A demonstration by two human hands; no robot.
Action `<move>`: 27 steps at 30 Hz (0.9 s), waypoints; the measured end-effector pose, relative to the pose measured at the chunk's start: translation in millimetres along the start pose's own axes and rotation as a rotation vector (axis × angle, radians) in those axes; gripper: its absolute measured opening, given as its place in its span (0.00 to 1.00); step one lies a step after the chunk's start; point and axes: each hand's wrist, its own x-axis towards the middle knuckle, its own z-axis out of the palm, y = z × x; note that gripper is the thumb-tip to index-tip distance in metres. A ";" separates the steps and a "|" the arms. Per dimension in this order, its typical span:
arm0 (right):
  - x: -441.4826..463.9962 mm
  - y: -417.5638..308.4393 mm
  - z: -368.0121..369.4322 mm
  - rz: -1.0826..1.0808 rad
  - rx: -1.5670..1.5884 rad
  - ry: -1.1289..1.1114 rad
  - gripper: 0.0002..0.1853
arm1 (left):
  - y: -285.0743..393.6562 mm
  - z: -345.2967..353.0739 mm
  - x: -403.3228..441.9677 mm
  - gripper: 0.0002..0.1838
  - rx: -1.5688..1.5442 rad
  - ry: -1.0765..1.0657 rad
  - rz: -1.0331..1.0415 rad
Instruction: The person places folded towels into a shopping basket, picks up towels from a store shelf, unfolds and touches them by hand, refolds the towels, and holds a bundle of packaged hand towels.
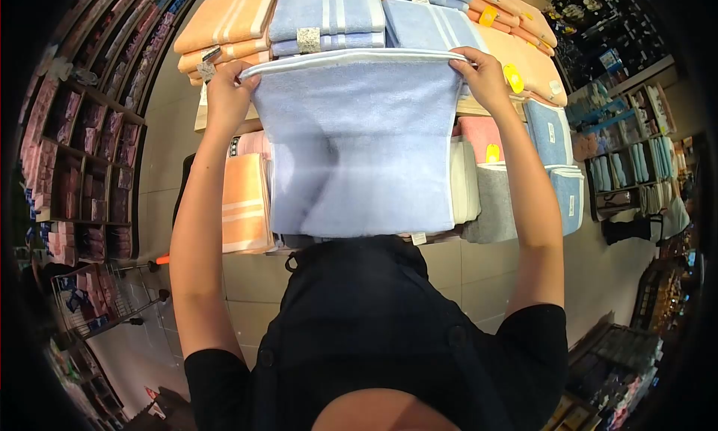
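Note:
A light blue towel [359,169] hangs spread out in front of me, its white-edged top border stretched between my two hands. My left hand [230,94] pinches the top left corner. At the top right corner, my right hand [482,76] pinches the same border with thumb and fingers. The towel's lower part falls toward my dark apron [359,296], and a shadow crosses its middle. Just beyond the raised edge lie folded blue towels with white stripes [327,12] and folded orange towels [224,16].
Peach towels [523,57] with yellow tags lie at the right of the display. Below stand an orange striped towel stack [245,199], grey towels [490,203] and blue towels [566,199]. Shelves [90,147] line the left; a wire cart [112,296] stands on the tiled floor.

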 end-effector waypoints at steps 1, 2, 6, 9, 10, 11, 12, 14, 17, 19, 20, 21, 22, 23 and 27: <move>-4.6 6.6 3.9 -0.064 -0.003 0.029 0.08 | -7.6 5.1 -1.5 0.05 0.025 -0.019 0.013; -9.8 13.4 7.6 -0.126 -0.007 0.055 0.08 | -16.5 6.8 -3.8 0.05 0.003 -0.016 0.060; -55.5 -4.0 -0.5 -0.328 -0.124 0.081 0.10 | -18.5 -6.1 -40.8 0.07 0.051 -0.044 0.272; -104.6 -11.2 -8.6 -0.512 -0.256 0.079 0.13 | -0.7 -31.2 -82.1 0.10 0.177 -0.117 0.516; -122.3 -13.0 -10.9 -0.517 -0.267 0.052 0.14 | -2.4 -34.9 -96.3 0.11 0.192 -0.150 0.570; -138.9 -14.0 -12.4 -0.521 -0.278 0.025 0.14 | -5.0 -37.3 -110.2 0.12 0.206 -0.183 0.623; -154.3 -12.6 -12.0 -0.519 -0.288 -0.001 0.14 | -7.9 -37.6 -124.1 0.12 0.220 -0.223 0.630; -182.1 -6.8 -7.1 -0.513 -0.310 -0.048 0.14 | -13.2 -37.8 -149.7 0.14 0.259 -0.302 0.629; -208.6 -3.8 -2.0 -0.480 -0.377 -0.112 0.14 | -17.2 -36.3 -172.3 0.15 0.380 -0.348 0.639; -218.6 -0.4 -0.5 -0.461 -0.378 -0.116 0.13 | -21.5 -34.5 -181.7 0.14 0.423 -0.367 0.636; -221.5 0.0 0.0 -0.464 -0.382 -0.113 0.13 | -21.8 -33.8 -183.9 0.13 0.428 -0.380 0.641; -224.0 0.6 0.7 -0.466 -0.386 -0.111 0.13 | -21.7 -33.3 -185.5 0.12 0.433 -0.393 0.646; -225.9 2.3 1.9 -0.462 -0.378 -0.124 0.13 | -21.5 -32.4 -186.5 0.11 0.444 -0.399 0.651; -228.0 4.5 3.2 -0.457 -0.371 -0.138 0.13 | -21.1 -31.4 -187.3 0.11 0.455 -0.405 0.656; -235.0 10.0 7.3 -0.436 -0.358 -0.190 0.12 | -23.6 -29.5 -187.9 0.09 0.477 -0.466 0.675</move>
